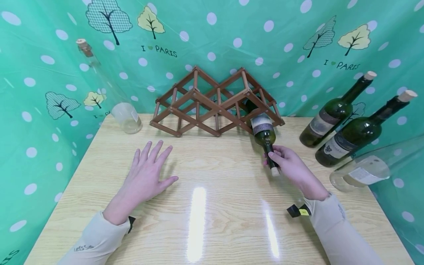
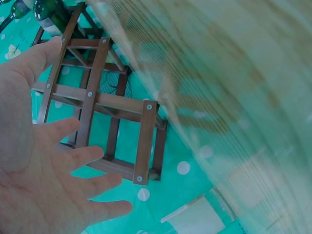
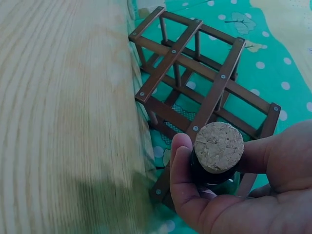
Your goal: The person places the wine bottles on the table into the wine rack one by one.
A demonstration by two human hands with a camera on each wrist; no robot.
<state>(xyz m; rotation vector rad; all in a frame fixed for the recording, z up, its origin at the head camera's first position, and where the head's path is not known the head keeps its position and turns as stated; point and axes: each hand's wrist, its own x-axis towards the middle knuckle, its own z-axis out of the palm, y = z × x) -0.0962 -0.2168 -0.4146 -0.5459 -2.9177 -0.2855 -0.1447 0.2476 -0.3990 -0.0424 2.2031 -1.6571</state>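
The cork lies just on the near side of the right hand, by which the bottle's neck is pinched between thumb and fingers. Well to that hand's left, the left hand is held empty, fingers spread. Beyond the right hand, the bottle extends into the right end of the rack. Sideways load on the neck should be avoided; the rack may be steadied by the left hand.
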